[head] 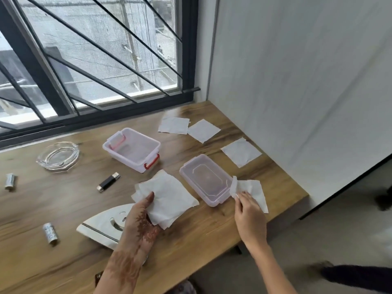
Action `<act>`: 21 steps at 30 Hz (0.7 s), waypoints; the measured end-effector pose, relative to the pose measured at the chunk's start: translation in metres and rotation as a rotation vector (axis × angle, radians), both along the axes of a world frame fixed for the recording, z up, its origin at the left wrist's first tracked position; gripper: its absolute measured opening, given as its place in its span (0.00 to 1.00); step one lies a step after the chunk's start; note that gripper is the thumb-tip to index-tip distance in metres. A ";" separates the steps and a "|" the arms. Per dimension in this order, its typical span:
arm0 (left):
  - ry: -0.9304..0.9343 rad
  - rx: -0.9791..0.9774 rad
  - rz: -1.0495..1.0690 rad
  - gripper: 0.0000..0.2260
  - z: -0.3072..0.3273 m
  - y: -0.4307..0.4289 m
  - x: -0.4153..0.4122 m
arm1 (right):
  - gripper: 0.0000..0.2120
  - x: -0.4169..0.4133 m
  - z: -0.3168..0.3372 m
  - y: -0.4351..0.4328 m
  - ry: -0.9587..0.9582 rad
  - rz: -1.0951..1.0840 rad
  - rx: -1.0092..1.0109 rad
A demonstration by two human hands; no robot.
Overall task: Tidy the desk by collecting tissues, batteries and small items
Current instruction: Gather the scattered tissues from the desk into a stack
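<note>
- A bundle of white tissues (pixel 167 198) is held in the left hand (pixel 141 219), whose fingers are closed around its lower edge, just above the wooden tabletop (pixel 191 236).
- A single crumpled tissue (pixel 252 190) is pinched between the fingers of the right hand (pixel 249 213); it lies at the right end of a clear plastic lid (pixel 204 180), touching the lid's edge.
- Three flat tissues are left on the tabletop near the wall: one (pixel 174 125) at the far side, a second (pixel 204 130) just beside it, and a third (pixel 241 152) nearer the right edge.
- An open clear plastic box (pixel 131 149) with red latches is seen beyond the bundle, apart from its lid.
- A black USB stick (pixel 108 182) lies left of the bundle.
- Two silver batteries are seen on the left part of the tabletop: one (pixel 50 233) near the front, another (pixel 10 181) at the left edge of the view.
- A glass ashtray (pixel 57 156) is placed further back on the left.
- A white triangular object (pixel 104 223) lies under the left hand; what it is cannot be told.
- A barred window (pixel 91 56) is seen behind the tabletop.
</note>
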State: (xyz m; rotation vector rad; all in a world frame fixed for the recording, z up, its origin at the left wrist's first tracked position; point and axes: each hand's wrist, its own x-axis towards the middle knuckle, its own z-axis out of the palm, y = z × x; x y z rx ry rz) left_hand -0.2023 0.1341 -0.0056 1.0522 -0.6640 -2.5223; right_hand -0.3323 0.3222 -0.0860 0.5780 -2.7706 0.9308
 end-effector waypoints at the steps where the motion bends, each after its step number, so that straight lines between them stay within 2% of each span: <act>1: 0.003 0.004 -0.007 0.06 0.000 0.002 -0.002 | 0.11 -0.001 0.004 0.000 -0.015 -0.018 -0.061; 6: 0.016 0.026 -0.044 0.07 -0.002 0.008 -0.010 | 0.11 0.000 0.034 -0.003 -0.111 -0.108 -0.435; 9: 0.012 0.031 -0.078 0.08 -0.005 0.009 -0.016 | 0.13 0.001 0.051 -0.013 -0.138 -0.050 -0.540; 12: 0.046 0.038 -0.118 0.08 -0.004 0.010 -0.022 | 0.14 0.005 0.069 -0.029 -0.092 0.101 -0.588; 15: 0.069 0.043 -0.113 0.10 -0.004 0.009 -0.031 | 0.16 0.015 0.076 -0.049 0.008 0.290 -0.510; 18: 0.105 0.069 -0.113 0.11 -0.003 0.009 -0.040 | 0.18 0.024 0.069 -0.065 0.133 0.464 -0.319; 21: 0.163 0.114 -0.141 0.20 -0.005 0.006 -0.045 | 0.18 0.030 0.061 -0.076 0.217 0.575 -0.138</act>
